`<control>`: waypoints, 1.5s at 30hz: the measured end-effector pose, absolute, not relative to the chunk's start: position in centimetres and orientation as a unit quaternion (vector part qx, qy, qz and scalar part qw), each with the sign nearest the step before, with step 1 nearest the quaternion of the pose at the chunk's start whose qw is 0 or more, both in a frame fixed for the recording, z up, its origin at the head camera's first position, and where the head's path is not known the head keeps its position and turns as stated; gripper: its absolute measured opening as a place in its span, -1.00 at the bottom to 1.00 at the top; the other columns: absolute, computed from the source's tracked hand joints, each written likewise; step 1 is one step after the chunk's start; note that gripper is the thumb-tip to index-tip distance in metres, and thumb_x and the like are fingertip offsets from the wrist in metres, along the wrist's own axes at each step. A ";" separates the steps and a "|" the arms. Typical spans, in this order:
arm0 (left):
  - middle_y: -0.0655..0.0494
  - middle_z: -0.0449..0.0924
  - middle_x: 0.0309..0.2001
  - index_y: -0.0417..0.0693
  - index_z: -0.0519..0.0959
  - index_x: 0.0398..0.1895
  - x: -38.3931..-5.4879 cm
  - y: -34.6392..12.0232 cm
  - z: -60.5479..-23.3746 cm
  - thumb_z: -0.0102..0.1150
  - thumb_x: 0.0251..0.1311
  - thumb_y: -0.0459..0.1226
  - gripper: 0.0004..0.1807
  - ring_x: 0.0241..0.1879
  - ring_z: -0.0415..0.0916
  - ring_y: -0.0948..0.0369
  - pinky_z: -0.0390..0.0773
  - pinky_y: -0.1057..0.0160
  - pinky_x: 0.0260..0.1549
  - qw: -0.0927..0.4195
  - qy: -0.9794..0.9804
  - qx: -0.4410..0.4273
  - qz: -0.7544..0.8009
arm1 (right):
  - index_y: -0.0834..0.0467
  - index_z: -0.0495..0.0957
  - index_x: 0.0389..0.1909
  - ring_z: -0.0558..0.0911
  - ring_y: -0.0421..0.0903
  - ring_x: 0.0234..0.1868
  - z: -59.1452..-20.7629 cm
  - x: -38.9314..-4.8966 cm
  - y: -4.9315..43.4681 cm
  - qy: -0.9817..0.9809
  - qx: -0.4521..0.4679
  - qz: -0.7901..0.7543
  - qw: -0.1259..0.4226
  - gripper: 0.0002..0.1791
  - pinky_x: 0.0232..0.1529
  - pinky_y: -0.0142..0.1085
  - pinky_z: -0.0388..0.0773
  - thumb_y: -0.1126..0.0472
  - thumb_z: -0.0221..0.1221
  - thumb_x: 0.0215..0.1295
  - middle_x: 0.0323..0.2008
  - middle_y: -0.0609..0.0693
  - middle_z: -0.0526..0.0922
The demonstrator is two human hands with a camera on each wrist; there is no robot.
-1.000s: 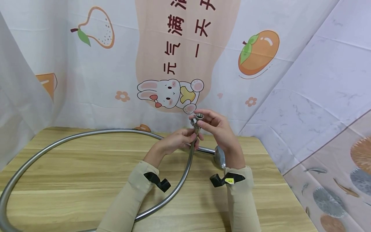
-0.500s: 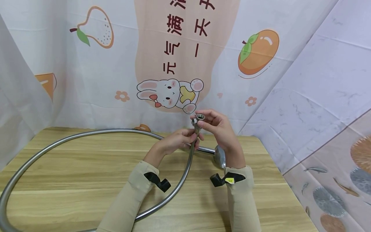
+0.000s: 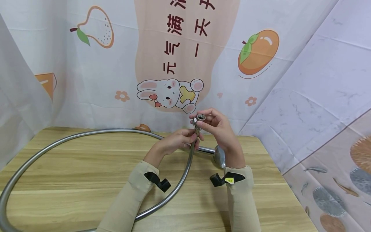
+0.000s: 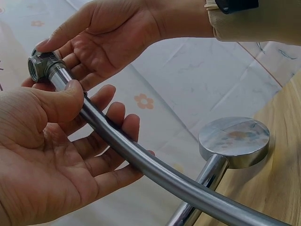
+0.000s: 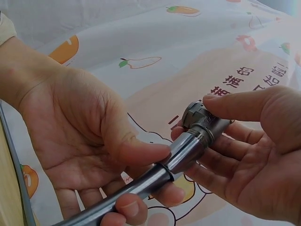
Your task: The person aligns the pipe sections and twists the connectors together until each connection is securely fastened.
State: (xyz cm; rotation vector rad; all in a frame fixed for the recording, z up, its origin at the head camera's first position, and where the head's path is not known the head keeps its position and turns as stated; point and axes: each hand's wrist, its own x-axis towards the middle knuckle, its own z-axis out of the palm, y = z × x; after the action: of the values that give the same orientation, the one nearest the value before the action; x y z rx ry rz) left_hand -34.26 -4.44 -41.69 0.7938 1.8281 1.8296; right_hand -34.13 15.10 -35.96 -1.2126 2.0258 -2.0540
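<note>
My left hand pinches the end of a silver metal shower hose between thumb and fingers, holding it up above the table. At that end sits a small metal pipe fitting with a hexagonal nut and threaded openings. My right hand grips this fitting with its thumb on one side and fingertips on the other. In the right wrist view a chrome hose sleeve runs straight into the fitting, a little thread showing at the joint. The right fingers partly cover the fitting's far side.
A chrome shower head lies on the wooden table behind the right wrist, its handle passing behind the hose. The hose loops widely over the table's left side. A printed cloth hangs along the table's back edge.
The fitting has turned slightly in my right fingers, so its round opening sits a little further right. My left hand stays in place on the hose end.
</note>
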 end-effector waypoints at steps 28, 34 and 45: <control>0.06 0.55 -0.25 -0.25 0.47 0.14 -34.1 -4.6 -41.4 -0.17 0.60 -0.18 -0.65 -0.11 0.56 0.13 0.59 0.12 0.00 0.223 0.657 0.284 0.662 | 0.20 0.43 0.18 0.66 -0.09 0.17 -36.0 -34.3 15.3 0.631 -0.423 -0.648 0.058 -0.66 0.25 -0.28 0.51 0.52 -0.06 0.50 0.14 0.02 0.68; 0.06 0.56 -0.26 -0.24 0.49 0.12 -34.2 -4.5 -41.5 -0.16 0.60 -0.19 -0.67 -0.12 0.56 0.12 0.59 0.13 -0.01 0.222 0.659 0.284 0.660 | 0.20 0.45 0.18 0.67 -0.13 0.09 -36.1 -34.3 15.4 0.625 -0.436 -0.645 0.054 -0.67 0.20 -0.28 0.53 0.49 -0.03 0.51 0.13 0.01 0.67; 0.07 0.56 -0.26 -0.21 0.48 0.14 -34.1 -4.6 -41.4 -0.18 0.60 -0.18 -0.66 -0.11 0.55 0.12 0.58 0.13 0.00 0.223 0.659 0.290 0.657 | 0.22 0.43 0.28 0.65 -0.04 0.18 -36.1 -34.5 15.6 0.598 -0.453 -0.654 0.093 -0.62 0.40 -0.08 0.36 0.41 -0.20 0.59 0.21 0.06 0.63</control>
State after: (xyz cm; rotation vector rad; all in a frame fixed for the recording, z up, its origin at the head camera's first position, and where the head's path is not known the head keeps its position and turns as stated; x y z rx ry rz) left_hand -34.13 -4.60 -41.38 0.8019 1.8204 1.8144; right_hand -34.53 15.64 -36.08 -1.3450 1.7762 -1.9421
